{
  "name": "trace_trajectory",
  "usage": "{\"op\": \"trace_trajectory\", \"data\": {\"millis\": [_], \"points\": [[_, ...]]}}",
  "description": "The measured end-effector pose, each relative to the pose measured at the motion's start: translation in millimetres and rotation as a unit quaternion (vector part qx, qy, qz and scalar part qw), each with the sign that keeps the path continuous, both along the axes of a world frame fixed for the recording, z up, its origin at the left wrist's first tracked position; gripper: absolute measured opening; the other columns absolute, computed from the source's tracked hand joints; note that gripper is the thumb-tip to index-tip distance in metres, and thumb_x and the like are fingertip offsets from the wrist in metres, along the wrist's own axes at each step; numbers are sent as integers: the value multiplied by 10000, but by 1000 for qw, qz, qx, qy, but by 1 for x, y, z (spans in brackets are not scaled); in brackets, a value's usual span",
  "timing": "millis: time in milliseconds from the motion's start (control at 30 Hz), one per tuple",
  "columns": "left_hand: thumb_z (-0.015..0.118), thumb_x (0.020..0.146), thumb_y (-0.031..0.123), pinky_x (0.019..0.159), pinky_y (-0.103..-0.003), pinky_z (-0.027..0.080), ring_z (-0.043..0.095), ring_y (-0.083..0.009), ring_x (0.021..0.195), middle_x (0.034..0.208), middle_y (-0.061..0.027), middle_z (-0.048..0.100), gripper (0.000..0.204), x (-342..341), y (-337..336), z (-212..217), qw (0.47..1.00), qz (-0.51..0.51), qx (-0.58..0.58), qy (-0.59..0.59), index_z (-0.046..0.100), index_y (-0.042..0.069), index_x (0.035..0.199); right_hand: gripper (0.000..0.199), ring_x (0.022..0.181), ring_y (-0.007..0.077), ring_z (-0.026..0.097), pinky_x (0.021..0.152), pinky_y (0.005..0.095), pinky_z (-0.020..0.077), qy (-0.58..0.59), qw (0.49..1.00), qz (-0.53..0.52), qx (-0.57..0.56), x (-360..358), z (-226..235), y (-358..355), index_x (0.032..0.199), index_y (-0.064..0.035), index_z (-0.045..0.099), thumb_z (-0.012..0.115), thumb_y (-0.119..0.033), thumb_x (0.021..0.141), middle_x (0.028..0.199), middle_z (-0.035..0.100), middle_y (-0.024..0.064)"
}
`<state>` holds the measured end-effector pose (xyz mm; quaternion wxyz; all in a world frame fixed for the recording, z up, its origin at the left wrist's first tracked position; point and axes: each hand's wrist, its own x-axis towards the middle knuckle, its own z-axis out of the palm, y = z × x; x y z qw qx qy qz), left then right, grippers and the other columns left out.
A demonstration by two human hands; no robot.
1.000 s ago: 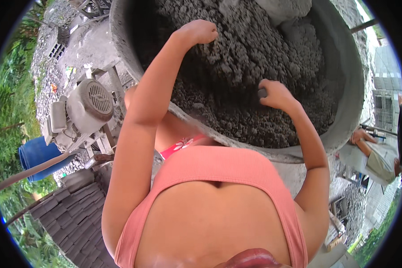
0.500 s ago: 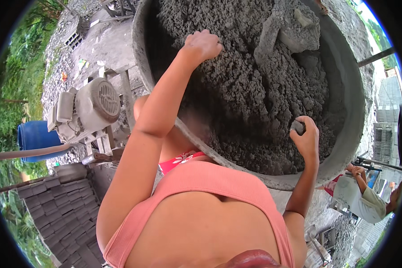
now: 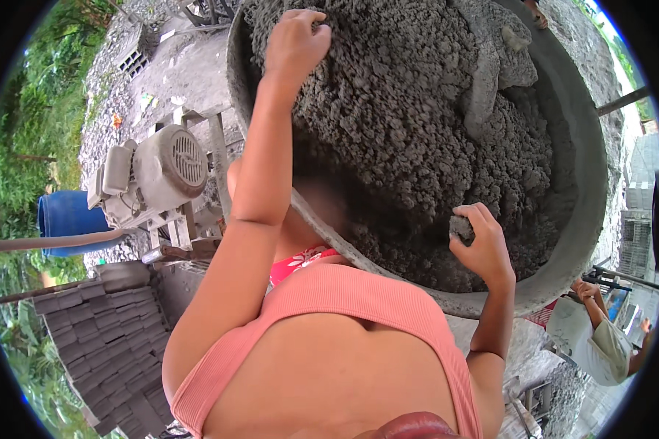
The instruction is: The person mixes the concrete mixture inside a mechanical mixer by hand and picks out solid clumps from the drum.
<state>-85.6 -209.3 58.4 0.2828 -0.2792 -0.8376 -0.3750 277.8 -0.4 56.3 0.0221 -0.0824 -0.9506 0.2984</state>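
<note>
Evidently mid-scoop: left hand (image 3: pixel 294 45) dug, fingers curled, into the heaped grey wet concrete (image 3: pixel 417 132) filling the round grey mixer drum (image 3: pixel 592 175); right hand (image 3: pixel 479 247) closed on a dark lump (image 3: pixel 460 227); most still unmoved.

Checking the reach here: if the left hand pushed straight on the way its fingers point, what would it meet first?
Most likely the grey concrete mix in the mixer drum; the left hand already rests curled on it, so nothing seems between them.
</note>
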Motion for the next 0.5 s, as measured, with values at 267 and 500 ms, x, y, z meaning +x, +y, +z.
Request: {"op": "trace_trajectory", "data": {"millis": [267,500], "points": [[544,871,128,949,-400,467,587,-247,1171,1298,-121,599,305,70,-58,54,988,-100,65,-99,687,80,1135,410,908,346,617,765,401,518,82,995,47,-8,1,5,-24,1102,-47,596,695,-18,705,1022,588,130],[555,834,65,1090,-413,355,492,-350,1272,1340,-202,538,377,133,-64,18,983,-164,-18,-86,638,54,1202,483,911,328,612,768,390,524,127,986,107,-6,2,-2,-28,1153,-54,592,717,-21,688,1049,584,131]]}}
